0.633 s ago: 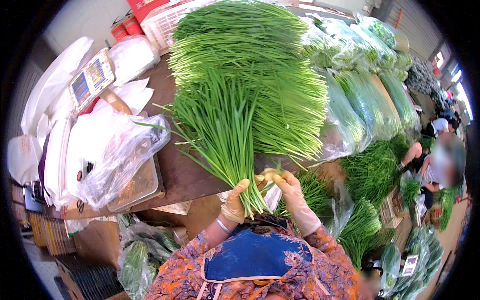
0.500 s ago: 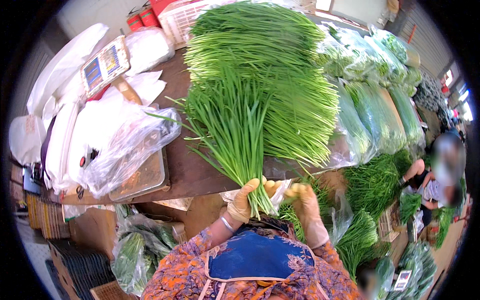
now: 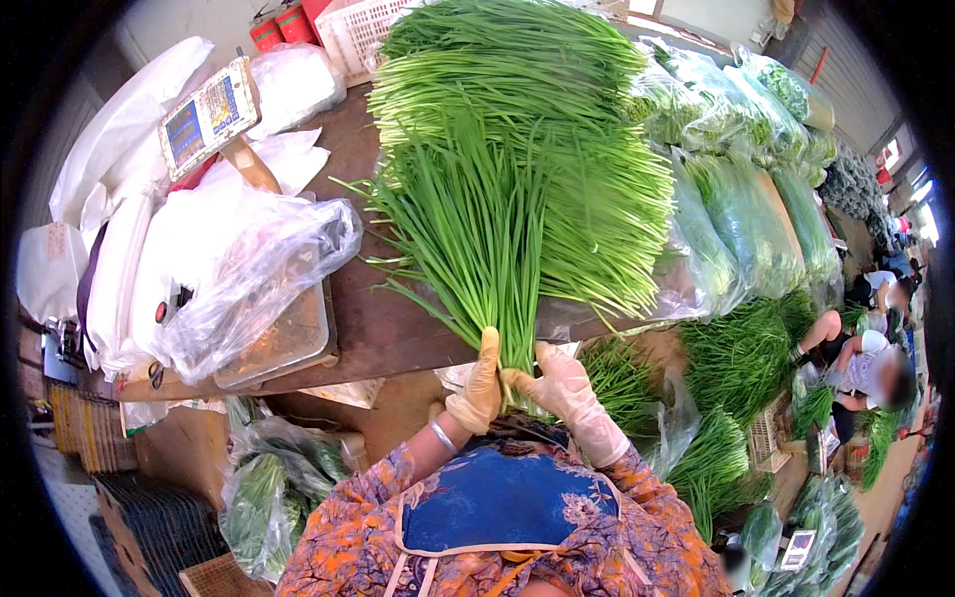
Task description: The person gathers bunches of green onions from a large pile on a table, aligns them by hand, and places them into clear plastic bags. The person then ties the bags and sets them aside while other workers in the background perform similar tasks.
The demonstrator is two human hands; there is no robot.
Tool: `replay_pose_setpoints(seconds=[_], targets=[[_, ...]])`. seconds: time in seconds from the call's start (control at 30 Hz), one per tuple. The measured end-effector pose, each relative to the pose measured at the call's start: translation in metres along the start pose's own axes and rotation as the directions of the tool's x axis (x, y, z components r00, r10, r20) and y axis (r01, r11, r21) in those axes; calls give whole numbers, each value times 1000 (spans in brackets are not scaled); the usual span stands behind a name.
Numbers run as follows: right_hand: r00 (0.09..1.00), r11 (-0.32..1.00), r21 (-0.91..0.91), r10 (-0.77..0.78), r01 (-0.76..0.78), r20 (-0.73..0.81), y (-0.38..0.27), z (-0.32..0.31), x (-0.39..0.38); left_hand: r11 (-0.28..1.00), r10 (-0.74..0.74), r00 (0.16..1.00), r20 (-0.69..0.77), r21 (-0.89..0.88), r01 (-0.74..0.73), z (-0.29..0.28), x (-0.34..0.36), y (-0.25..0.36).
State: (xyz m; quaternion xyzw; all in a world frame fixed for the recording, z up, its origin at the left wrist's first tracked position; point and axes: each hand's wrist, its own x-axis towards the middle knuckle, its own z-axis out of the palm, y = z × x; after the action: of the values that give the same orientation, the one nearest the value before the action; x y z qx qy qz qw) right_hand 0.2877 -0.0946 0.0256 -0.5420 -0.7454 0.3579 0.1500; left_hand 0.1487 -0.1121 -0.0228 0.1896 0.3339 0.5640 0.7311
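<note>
Both forearms rise from the lower edge in orange-and-purple sleeves (image 3: 353, 512) and meet in front of the blue apron (image 3: 507, 497); the left hand (image 3: 474, 396), in a yellowish glove with a pale bracelet (image 3: 443, 438) at the wrist, has its thumb upright against a bunch of long green stalks (image 3: 476, 239) and is closed around the stem ends; the right hand (image 3: 565, 388), in a paler glove, presses its thumb across those stems from the other side, its fingers partly hidden behind them; the bunch fans away from the hands, its stem ends at the near edge of the brown table (image 3: 348, 124), its leaves overlying a large heap of similar stalks (image 3: 507, 55); right of the heap, clear bags (image 3: 751, 234) hold packed greens, stacked in rows; behind its left end stands a white slatted crate (image 3: 363, 38), its contents unclear; at left, a crumpled clear bag (image 3: 264, 284) lies over a metal pan (image 3: 326, 333); below the table, another clear bag (image 3: 261, 512) holds greens; the scale display (image 3: 209, 117) has a blue panel and printed markings, a hanging white bag (image 3: 52, 284) bears faint reddish print, and a white label (image 3: 799, 549) lies on bagged greens at lower right.
</note>
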Motion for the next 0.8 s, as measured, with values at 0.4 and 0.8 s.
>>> replay_pose_setpoints(seconds=[0.4,0.8], targets=[[940,70,988,322,-141,111,32,7,5,980,-143,990,7,-138,143,-19,-4,4],[947,384,919,317,-85,-45,26,-47,45,957,-159,982,105,-228,180,-19,-3,3]])
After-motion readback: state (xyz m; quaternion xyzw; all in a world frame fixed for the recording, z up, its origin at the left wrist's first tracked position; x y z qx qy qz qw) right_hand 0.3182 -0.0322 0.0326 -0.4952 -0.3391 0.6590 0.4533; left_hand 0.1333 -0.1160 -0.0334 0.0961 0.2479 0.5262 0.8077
